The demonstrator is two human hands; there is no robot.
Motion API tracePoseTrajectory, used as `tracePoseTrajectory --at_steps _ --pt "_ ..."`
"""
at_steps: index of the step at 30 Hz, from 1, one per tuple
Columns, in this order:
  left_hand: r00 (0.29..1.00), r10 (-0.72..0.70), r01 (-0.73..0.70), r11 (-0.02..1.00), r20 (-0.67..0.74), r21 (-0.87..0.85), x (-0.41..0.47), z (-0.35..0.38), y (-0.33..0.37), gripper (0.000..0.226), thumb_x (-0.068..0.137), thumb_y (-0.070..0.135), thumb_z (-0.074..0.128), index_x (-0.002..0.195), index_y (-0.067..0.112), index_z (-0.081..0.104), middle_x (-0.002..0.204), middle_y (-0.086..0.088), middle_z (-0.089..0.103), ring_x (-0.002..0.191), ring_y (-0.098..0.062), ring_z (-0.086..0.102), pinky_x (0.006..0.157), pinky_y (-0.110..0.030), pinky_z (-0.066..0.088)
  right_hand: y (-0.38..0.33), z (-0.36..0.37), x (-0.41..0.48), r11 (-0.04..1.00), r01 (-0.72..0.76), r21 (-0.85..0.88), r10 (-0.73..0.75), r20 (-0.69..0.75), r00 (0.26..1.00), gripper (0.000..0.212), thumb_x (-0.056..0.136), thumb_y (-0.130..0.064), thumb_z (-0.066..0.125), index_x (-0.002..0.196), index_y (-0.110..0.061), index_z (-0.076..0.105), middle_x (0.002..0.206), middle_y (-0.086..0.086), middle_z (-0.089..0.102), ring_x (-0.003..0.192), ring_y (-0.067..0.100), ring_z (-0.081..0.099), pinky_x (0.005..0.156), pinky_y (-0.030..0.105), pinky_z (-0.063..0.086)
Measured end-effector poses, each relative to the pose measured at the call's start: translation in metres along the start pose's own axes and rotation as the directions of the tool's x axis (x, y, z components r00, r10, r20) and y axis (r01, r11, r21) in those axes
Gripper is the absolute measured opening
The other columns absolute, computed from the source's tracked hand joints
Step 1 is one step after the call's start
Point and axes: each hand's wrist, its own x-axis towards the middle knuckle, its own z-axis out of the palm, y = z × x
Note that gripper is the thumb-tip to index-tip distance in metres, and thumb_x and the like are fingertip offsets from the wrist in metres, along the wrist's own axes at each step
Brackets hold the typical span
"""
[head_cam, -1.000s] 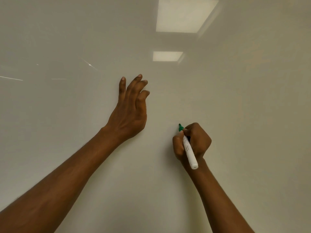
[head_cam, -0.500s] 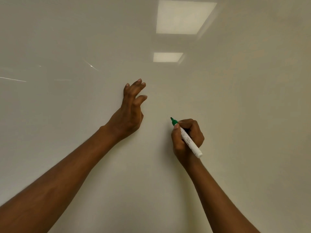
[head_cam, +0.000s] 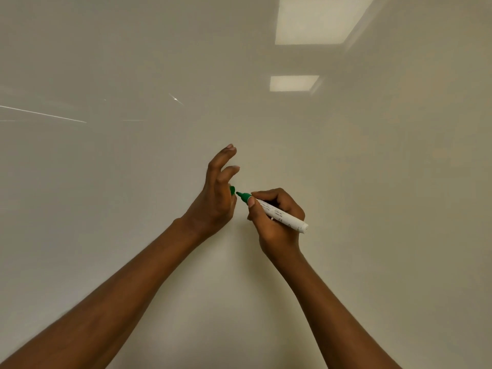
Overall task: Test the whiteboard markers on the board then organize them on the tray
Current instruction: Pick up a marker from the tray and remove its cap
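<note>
Glossy whiteboard (head_cam: pixel 106 209), unmarked: right hand (head_cam: pixel 277 230) grasping green-tipped white marker (head_cam: pixel 287 219) now drawn beside left hand (head_cam: pixel 215 198) pinching green cap (head_cam: pixel 232 189); recapping likely.

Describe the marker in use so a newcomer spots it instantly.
Against the whiteboard, find where two hands meet mid-frame. The right hand grips the marker, green tip aimed at the left hand. Its white printed barrel sets it apart from the green bit there.

Whiteboard (head_cam: pixel 372 182) bare above and to both sides. Left hand (head_cam: pixel 215 201) with green cap (head_cam: pixel 232 189) just beside marker (head_cam: pixel 278 214) tip, blocks path leftward. Right hand (head_cam: pixel 274 235) free rightward, upward.
</note>
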Motion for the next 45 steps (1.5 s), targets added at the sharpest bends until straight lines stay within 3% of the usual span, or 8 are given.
tracePoseTrajectory --at_steps 9,19,25,31,35,38,42,45 --pt "0.993 0.075 -0.078 0.996 0.089 0.04 -0.014 -0.014 0.02 0.052 0.082 -0.009 0.063 0.119 0.011 0.033 0.139 -0.019 0.026 0.136 -0.037 0.029 0.114 -0.033 0.029 0.001 0.011 -0.013 0.978 -0.146 0.149 0.133 0.097 0.986 0.002 0.081 -0.01 0.069 0.083 -0.009 0.067 0.076 0.005 0.07 0.061 0.019 0.066 0.055 0.028 0.054" --pt "0.989 -0.083 0.074 0.994 0.122 0.078 -0.048 -0.021 0.041 0.052 0.079 -0.01 0.067 0.115 0.01 0.035 0.136 -0.016 0.03 0.13 -0.031 0.037 0.107 -0.019 0.034 0.015 0.018 -0.05 0.929 -0.256 0.268 0.237 0.104 0.966 0.011 0.076 -0.025 0.073 0.081 -0.015 0.072 0.076 0.008 0.07 0.066 0.023 0.066 0.058 0.031 0.05" --pt "0.943 -0.246 0.208 0.961 0.224 0.18 -0.082 -0.033 0.049 0.042 0.086 -0.006 0.059 0.115 0.013 0.034 0.139 -0.01 0.027 0.122 -0.017 0.038 0.091 -0.025 0.044 0.025 0.026 -0.077 0.879 -0.365 0.306 0.317 0.197 0.928 0.018 0.077 -0.026 0.072 0.083 -0.009 0.07 0.076 0.016 0.069 0.062 0.023 0.063 0.058 0.031 0.047" --pt "0.818 -0.521 0.407 0.824 0.246 0.393 -0.146 -0.065 0.055 0.025 0.096 0.009 0.044 0.12 0.005 0.047 0.127 0.003 0.04 0.108 -0.007 0.044 0.087 -0.002 0.034 0.038 0.046 -0.121 0.791 -0.504 0.347 0.336 0.441 0.832 0.015 0.08 -0.019 0.072 0.086 -0.005 0.07 0.074 0.007 0.068 0.059 0.02 0.06 0.053 0.026 0.047" --pt "0.711 -0.645 0.427 0.713 0.28 0.556 -0.204 -0.107 0.063 0.021 0.096 0.005 0.041 0.11 -0.003 0.055 0.116 -0.017 0.055 0.098 -0.016 0.048 0.079 -0.014 0.036 0.043 0.077 -0.166 0.677 -0.605 0.419 0.389 0.495 0.777 0.024 0.081 -0.02 0.067 0.09 0.003 0.069 0.071 0.013 0.066 0.056 0.026 0.059 0.047 0.024 0.042" --pt "0.62 -0.766 0.466 0.535 0.171 0.705 -0.246 -0.14 0.065 0.024 0.098 0.008 0.04 0.118 0.003 0.053 0.118 -0.006 0.054 0.106 -0.021 0.052 0.084 -0.017 0.033 0.045 0.095 -0.197 0.622 -0.698 0.356 0.486 0.523 0.7 0.011 0.08 -0.005 0.07 0.09 -0.001 0.067 0.074 0.017 0.065 0.055 0.023 0.061 0.048 0.022 0.044" --pt "0.57 -0.741 0.317 0.596 0.353 0.738 -0.29 -0.183 0.076 0.036 0.072 -0.016 0.066 0.104 -0.007 0.052 0.099 -0.024 0.059 0.077 -0.037 0.058 0.065 -0.038 0.051 0.048 0.127 -0.25 0.695 -0.714 0.079 0.531 0.613 0.585 0.012 0.08 0.003 0.071 0.089 -0.005 0.07 0.083 0.009 0.069 0.061 0.018 0.067 0.061 0.02 0.052" --pt "0.386 -0.827 0.262 0.523 0.408 0.811 -0.335 -0.222 0.076 0.038 0.066 -0.019 0.065 0.1 -0.005 0.055 0.094 -0.022 0.057 0.071 -0.036 0.054 0.056 -0.044 0.049 0.047 0.16 -0.299 0.839 -0.532 -0.116 0.448 0.702 0.554 0.017 0.079 -0.009 0.074 0.096 -0.008 0.073 0.093 0.005 0.071 0.072 0.009 0.062 0.072 0.011 0.046"
